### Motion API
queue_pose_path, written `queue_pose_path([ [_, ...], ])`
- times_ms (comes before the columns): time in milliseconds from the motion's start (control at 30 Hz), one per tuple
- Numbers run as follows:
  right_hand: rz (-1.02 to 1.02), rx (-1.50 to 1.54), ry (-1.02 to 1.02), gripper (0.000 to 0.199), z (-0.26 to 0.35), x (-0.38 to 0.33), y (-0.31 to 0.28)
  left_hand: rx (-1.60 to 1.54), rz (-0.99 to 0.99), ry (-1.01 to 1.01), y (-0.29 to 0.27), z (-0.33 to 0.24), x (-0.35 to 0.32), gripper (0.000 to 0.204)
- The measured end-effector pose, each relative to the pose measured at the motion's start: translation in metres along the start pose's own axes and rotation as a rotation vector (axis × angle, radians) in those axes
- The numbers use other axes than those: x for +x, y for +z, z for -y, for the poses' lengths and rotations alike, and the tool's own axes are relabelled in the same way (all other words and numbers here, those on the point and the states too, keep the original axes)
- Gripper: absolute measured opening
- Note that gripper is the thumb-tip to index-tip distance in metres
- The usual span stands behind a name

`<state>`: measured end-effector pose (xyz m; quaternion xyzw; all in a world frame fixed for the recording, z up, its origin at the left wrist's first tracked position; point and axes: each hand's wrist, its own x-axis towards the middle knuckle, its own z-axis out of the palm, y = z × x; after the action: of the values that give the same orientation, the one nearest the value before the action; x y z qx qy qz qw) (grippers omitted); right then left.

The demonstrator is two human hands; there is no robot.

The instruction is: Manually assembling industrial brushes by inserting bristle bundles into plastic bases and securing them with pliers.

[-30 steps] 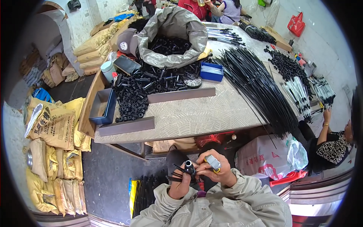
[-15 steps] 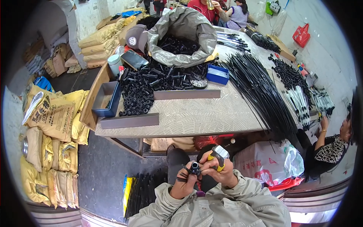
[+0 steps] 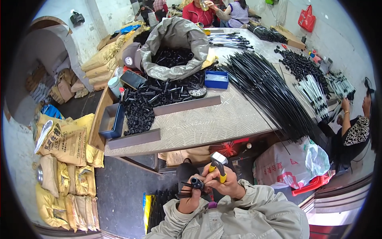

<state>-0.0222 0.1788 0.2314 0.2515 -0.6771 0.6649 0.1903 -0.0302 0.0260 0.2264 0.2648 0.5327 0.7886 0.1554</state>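
Above my lap, my left hand [image 3: 191,199] is closed around a short black tubular fitting [image 3: 196,183], its round open end facing up. Several thin black rods [image 3: 184,192] stick out sideways from the same grip. Close against it, my right hand [image 3: 223,186] grips a hand tool [image 3: 219,158] with yellow-and-black handles and a pale, blocky head; its exact kind is unclear. The right fingertips meet the fitting's side, though whether they also pinch some small piece is hidden. Both hands are just in front of the table's near edge [image 3: 191,145].
Loose black fittings [image 3: 139,109] heap behind metal strips [image 3: 187,105], beside a grey sack [image 3: 175,73]. Long black rods [image 3: 270,95] overhang the table's right side. Below stands a plastic bag [image 3: 278,165]. Yellow sacks [image 3: 63,147] line the left; a co-worker [image 3: 354,131] sits at right.
The view has shifted, so the table sits lower and tilted. My hands stay together with the fitting and tool; the tool's handles now show as two separate arms.
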Motion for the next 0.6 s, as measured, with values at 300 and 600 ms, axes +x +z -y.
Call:
queue_pose_path([
  [300,-0.149,0.139,0.102,0.006,0.0,-0.013,0.007,0.227,-0.077,0.06,0.003,0.014,0.001,0.04],
  [600,-0.265,0.078,0.124,0.011,-0.011,-0.003,0.015,0.295,-0.081,-0.087,-0.012,0.02,0.0,0.042],
])
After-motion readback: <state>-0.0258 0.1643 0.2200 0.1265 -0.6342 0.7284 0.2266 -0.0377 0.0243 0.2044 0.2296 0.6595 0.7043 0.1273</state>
